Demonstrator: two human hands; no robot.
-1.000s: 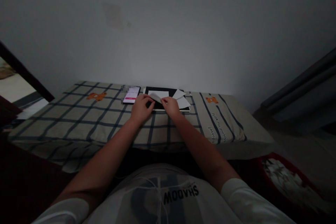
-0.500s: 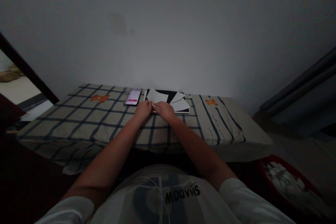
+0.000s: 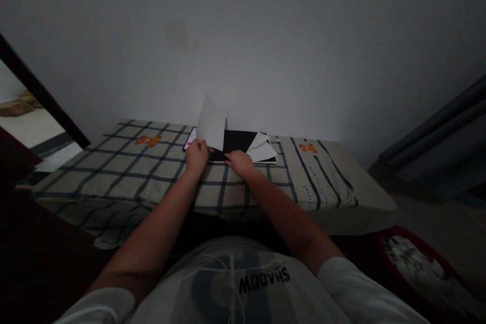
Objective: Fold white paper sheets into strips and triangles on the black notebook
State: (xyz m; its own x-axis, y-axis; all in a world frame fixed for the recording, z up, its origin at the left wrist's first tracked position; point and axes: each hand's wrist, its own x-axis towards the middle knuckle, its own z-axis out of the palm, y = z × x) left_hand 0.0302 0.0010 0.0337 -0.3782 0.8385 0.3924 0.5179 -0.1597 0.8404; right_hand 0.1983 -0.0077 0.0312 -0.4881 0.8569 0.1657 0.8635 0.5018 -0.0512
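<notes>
**Sheet up on the left, board flat under my right**

Here, my left hand (image 3: 197, 154) pinches the near bottom corner of a white rectangular paper sheet (image 3: 211, 122), and the sheet stands tilted upright from that grip, its long axis rising up and slightly right toward the far wall. It sits directly above and just beyond my left knuckles, so this hand is plainly the nearer one. My right hand (image 3: 240, 161) lies just to the right, fingers spread low and pressing on the near edge of the flat black rectangular board (image 3: 235, 140), holding nothing that I can make out. The board lies on a beige cushion with a dark blue check pattern (image 3: 152, 177), its long side running left to right. On the board's right end rests a small fan of loose white paper sheets (image 3: 261, 150), near my right hand but apart from it. A phone with a lit screen (image 3: 190, 139) peeks out behind the raised sheet on the left.
</notes>
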